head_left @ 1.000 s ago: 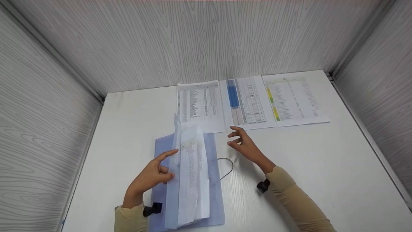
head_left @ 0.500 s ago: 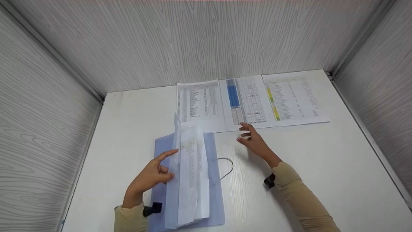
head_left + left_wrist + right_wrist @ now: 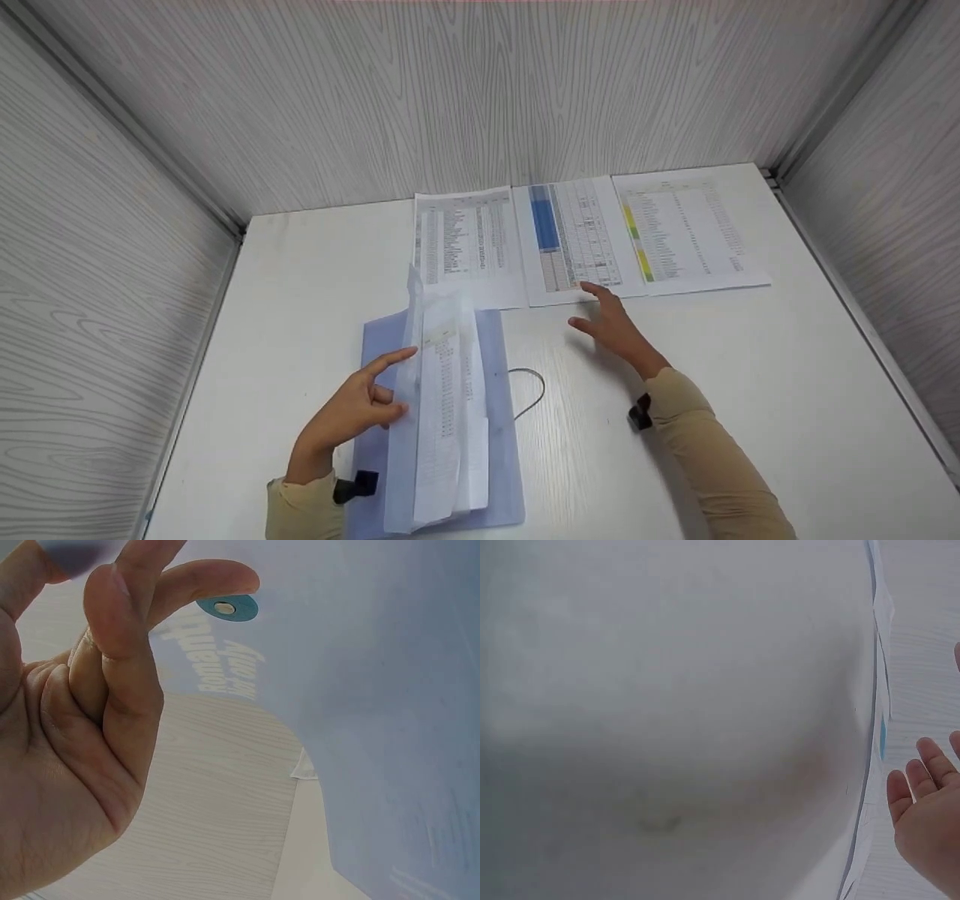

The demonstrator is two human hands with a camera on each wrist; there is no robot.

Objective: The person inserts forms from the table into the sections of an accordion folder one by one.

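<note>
A translucent pale-blue plastic folder [image 3: 401, 450], standing half-open round creased white papers [image 3: 437, 420], lies against the left hand [image 3: 351, 409]; its straight index finger and thumb touch the plastic, though whether they pinch it cannot be told. The right hand [image 3: 616, 330] holds nothing, its relaxed fingers over smooth printed sheets [image 3: 589, 232]. Beneath both spreads a white tabletop [image 3: 300, 315]; beyond the fingers rise wavy-grained grey panels [image 3: 450, 97].
</note>
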